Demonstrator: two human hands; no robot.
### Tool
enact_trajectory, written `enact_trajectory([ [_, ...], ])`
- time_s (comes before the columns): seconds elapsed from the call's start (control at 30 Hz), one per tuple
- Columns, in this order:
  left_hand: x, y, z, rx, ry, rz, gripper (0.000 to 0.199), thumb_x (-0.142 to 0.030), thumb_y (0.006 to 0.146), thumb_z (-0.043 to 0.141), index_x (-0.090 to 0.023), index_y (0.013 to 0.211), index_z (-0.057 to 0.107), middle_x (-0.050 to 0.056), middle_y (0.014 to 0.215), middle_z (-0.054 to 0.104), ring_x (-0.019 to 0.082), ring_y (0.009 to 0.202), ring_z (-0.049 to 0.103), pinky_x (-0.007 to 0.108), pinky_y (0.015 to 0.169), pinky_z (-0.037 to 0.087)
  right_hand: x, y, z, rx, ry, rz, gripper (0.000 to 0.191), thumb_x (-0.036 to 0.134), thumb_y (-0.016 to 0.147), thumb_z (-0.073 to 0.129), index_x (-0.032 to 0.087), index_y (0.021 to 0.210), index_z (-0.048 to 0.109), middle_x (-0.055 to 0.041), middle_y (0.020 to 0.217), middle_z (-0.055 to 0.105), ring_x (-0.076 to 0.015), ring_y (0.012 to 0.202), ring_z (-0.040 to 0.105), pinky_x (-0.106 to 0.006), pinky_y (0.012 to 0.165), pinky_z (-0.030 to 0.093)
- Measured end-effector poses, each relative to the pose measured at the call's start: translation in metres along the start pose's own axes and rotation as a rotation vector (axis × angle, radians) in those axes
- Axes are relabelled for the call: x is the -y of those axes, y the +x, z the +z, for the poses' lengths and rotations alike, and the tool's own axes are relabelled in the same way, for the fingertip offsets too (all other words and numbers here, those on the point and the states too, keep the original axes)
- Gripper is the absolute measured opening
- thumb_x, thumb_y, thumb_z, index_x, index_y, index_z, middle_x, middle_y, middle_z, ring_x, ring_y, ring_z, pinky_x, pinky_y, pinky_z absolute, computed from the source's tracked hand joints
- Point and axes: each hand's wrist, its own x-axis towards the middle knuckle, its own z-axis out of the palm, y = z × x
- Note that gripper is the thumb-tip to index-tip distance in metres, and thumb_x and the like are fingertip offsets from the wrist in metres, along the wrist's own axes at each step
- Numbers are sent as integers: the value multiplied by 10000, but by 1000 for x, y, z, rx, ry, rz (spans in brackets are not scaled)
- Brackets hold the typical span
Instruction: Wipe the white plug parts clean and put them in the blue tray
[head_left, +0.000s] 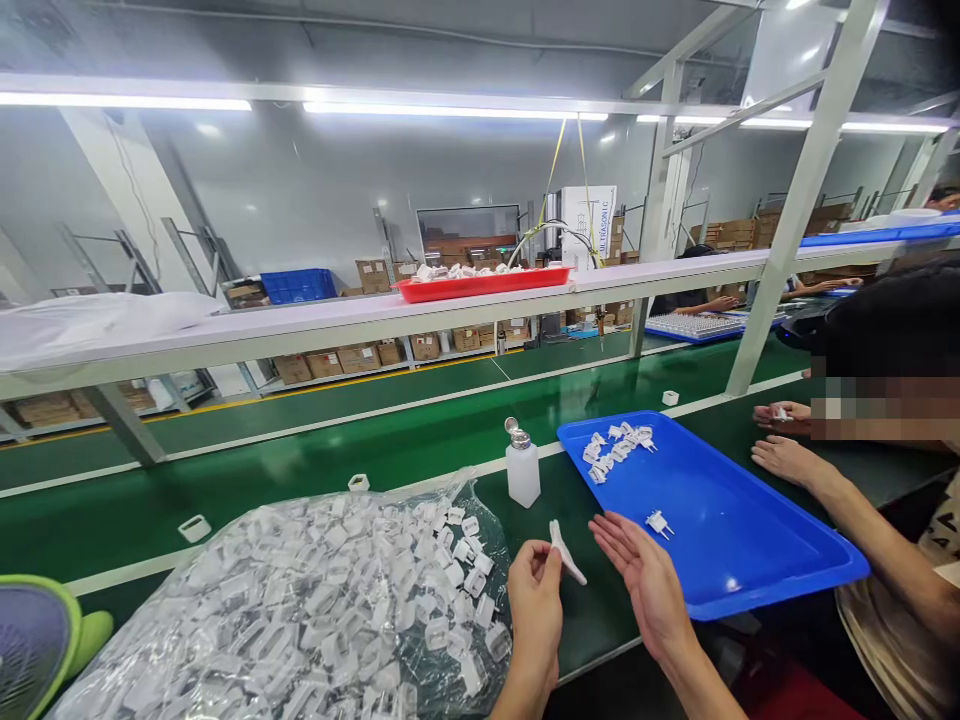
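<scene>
My left hand [535, 605] pinches a small folded piece of white cloth or tissue [567, 553] between thumb and fingers, above the dark green bench. To its right, my right hand [649, 578] is open, palm turned inward and fingers stretched out, with nothing in it. Just beyond that hand lies a blue tray [757, 530]. One white plug piece with metal pins [660, 523] rests in the tray, and a cluster of similar white plug pieces [616, 448] sits at its far left corner. Left of my left hand, a clear plastic bag [322, 600] spreads under many white plug housings.
A white pump bottle [523, 470] with its metal lid raised stands behind my hands. A green-rimmed fan [45, 640] is at the left edge. Above runs a shelf with a red tray [484, 285]. At right, a co-worker's hands [787, 455] are near the blue tray.
</scene>
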Motion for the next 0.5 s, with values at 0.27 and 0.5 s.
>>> enact_trajectory([
  [0.27, -17, -18, 12, 88, -302, -138, 301, -404, 783, 814, -187, 782, 605, 20, 802, 651, 166, 821, 676, 333, 844, 568, 3, -26, 21, 231, -2, 92, 454, 531, 901, 585, 193, 1146, 764, -143, 1272, 726, -351, 1269, 623, -522, 1103, 474],
  [0.5, -23, -22, 8, 124, -407, -194, 288, -355, 782, 833, -191, 801, 596, 116, 959, 768, 256, 979, 740, 403, 925, 565, 8, -25, 0, 180, -207, -126, 463, 546, 886, 670, 218, 1208, 724, -170, 1331, 686, -386, 1309, 580, -451, 883, 575],
])
